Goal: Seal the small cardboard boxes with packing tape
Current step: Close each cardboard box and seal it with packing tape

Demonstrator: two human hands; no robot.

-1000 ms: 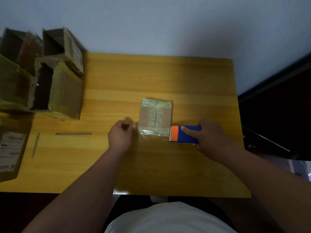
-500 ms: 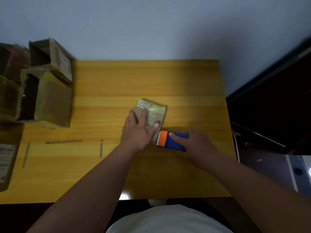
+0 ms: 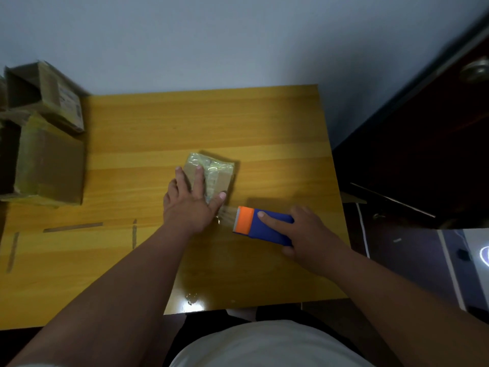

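Setting: yellow wooden table [image 3: 148, 133] set against a pale blue-grey wall, with a dark door past its right edge.
Small box: a small cardboard box [image 3: 221, 178] lies near the middle of the table, turned a little askew, its top crossed by shiny clear tape.
Left hand: the left hand [image 3: 189, 201] lies flat on the near left part of the box, fingers straight and spread, the thumb reaching to the box's near right corner; it presses down and grasps nothing.
Tape dispenser: a blue tape dispenser [image 3: 264, 226] with an orange front rests on the table just right of the box, nearer the front edge.
Right hand: the right hand [image 3: 308, 235] grasps the dispenser's blue body, index finger laid along its top.
Tape strip: a clear strip [image 3: 227, 211] stretches from the dispenser's orange end to the near corner of the box.
Other boxes: larger open cartons [image 3: 47, 144] sit stacked at the far left corner.
Table marks: thin brown strips [image 3: 72, 227] lie flat near the left front.
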